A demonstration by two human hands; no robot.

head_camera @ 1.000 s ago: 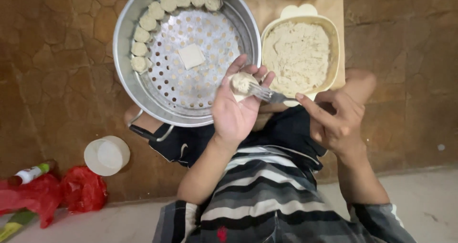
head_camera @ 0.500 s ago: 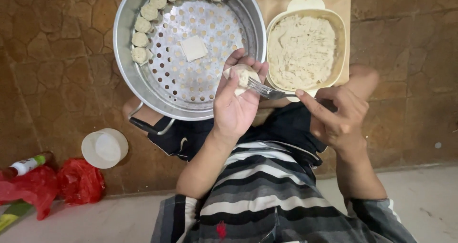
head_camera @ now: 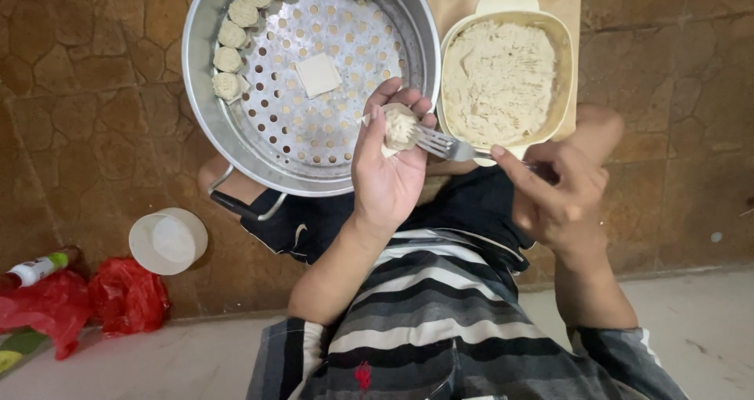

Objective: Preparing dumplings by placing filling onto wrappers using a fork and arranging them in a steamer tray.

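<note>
Gently, the left hand [head_camera: 393, 172] cups a soft, half-filled dumpling [head_camera: 399, 126] above the steamer tray [head_camera: 206, 93], while the right hand [head_camera: 561, 192] grips a fork [head_camera: 440, 142] pressing filling in; the thin wrapper looks tearable, best cradled underneath.

We find a brown stone floor [head_camera: 94, 117] with an irregular crazy-paving pattern, giving way to a pale smooth strip [head_camera: 157, 361] along the lower edge. On the stone we note a wooden board [head_camera: 459, 3] at the top and a round white lid [head_camera: 167, 240] at the left. Beside the lid lies a crumpled red plastic bag [head_camera: 126, 294], with a small bottle [head_camera: 35, 269] just beyond it at the frame edge. A green object [head_camera: 14, 354] shows at the lower left corner, too cropped to identify.
</note>
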